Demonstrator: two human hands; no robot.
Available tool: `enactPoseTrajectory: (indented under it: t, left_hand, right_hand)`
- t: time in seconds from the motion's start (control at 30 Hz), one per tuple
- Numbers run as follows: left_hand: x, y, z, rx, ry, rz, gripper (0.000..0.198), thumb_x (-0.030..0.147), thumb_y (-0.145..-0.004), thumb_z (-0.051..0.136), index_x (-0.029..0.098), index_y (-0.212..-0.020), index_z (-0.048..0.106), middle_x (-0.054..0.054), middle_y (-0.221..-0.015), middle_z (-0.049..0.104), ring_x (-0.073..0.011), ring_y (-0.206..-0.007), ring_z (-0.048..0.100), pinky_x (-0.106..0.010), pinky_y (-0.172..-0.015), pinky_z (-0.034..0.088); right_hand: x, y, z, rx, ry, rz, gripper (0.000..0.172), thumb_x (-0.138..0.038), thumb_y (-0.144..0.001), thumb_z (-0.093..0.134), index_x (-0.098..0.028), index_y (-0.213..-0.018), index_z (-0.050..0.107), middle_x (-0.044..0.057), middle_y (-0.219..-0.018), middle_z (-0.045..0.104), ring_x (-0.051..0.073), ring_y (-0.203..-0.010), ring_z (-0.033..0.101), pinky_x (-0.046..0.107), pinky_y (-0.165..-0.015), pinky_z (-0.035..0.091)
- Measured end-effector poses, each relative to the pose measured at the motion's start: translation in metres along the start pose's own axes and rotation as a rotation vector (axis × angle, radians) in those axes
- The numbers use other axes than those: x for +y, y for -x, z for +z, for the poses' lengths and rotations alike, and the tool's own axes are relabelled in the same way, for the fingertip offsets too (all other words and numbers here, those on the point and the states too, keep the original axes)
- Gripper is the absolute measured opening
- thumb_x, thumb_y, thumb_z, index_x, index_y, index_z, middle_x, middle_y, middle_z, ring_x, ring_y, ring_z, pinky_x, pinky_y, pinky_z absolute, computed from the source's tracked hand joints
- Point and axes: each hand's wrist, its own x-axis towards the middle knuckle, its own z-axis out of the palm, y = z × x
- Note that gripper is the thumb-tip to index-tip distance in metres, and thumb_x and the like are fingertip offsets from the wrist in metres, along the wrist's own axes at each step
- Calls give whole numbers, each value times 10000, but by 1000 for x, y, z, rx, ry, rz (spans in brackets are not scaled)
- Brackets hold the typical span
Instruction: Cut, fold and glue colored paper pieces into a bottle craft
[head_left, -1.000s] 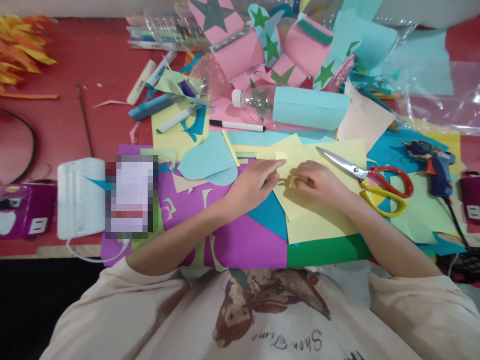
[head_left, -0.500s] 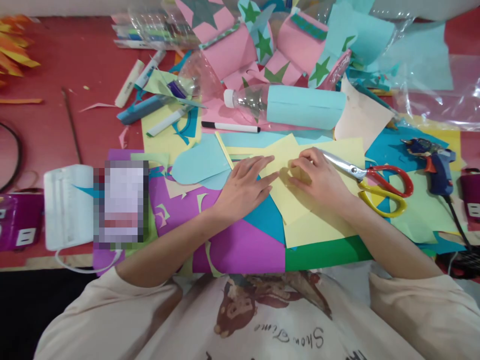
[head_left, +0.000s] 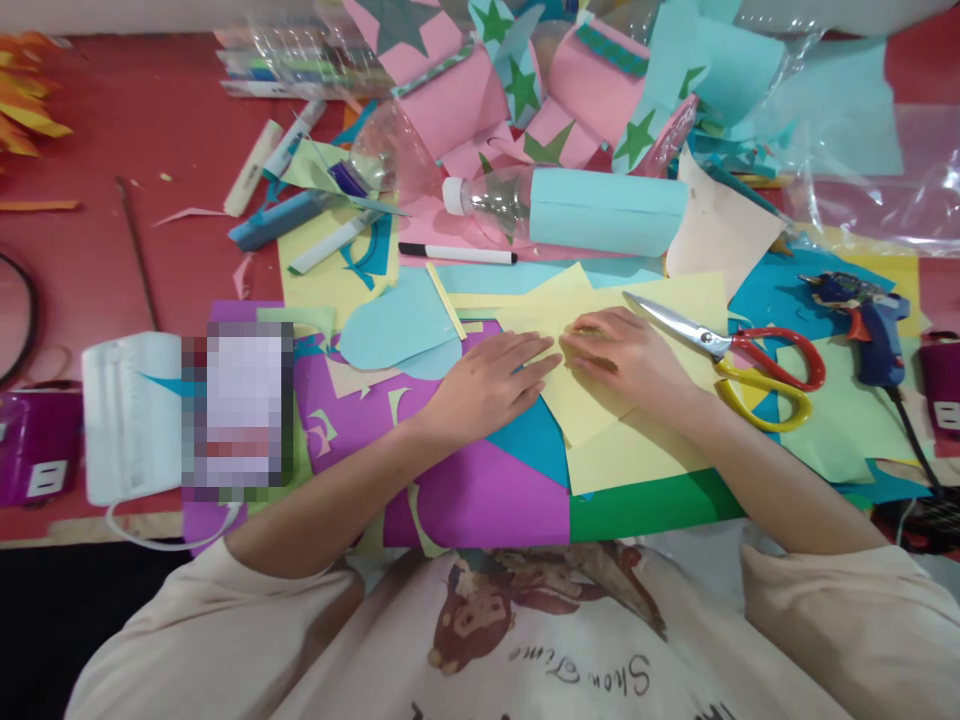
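Note:
My left hand (head_left: 491, 385) lies palm down with its fingers stretched out, the tips at the left edge of a small pale yellow paper sheet (head_left: 581, 405). Facing it, my right hand (head_left: 630, 362) rests on the same sheet, fingers extended and slightly bent, nothing seen in its grasp. The fingertips of both hands nearly meet. Beneath lies a larger yellow sheet (head_left: 641, 455). Just right of my right hand are scissors (head_left: 720, 345) with red and yellow handles, blades slightly apart. Light blue rounded paper cutouts (head_left: 397, 325) with a thin yellow strip (head_left: 446, 302) lie beyond my left hand.
A clear bottle (head_left: 495, 200) wrapped in light blue paper lies behind the hands, near a black-and-white marker (head_left: 457, 254). On the right is a blue glue gun (head_left: 877, 335). A blurred-out phone (head_left: 247, 405) is at left, and pink paper pieces (head_left: 457, 105) with stars stand at the back.
My right hand has moved slightly left and its fingers have flattened onto the yellow sheet. My left hand has barely shifted. The whole view has slid a little.

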Motion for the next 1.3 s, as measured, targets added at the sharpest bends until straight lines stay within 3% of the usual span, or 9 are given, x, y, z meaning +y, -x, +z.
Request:
enactPoseTrajectory:
  t: [0.37,1.3]
  left_hand:
    - [-1,1,0,-33,64,-49,294,164,-937,454,189,-1184,612,-129,-1283,635,-258,-1234,584,-467,-989,532]
    - [-4,-2,-1,-23,43,1,335,88,-920,455,213,-1168,642,-133,-1237,638,-256,-1152,618,-442,-914,558]
  right_hand:
    - [-2,-1,1,-60,19,-22,348,-206,-950,424,-216,-1245,609,109,-1207,630,266,-1105,565,475,-969,465]
    - [-1,0,6,-24,85,-11,303,-284,-943,499,-166,-1198,614,130,-1205,609,261,-1107,540,440,-968,457]
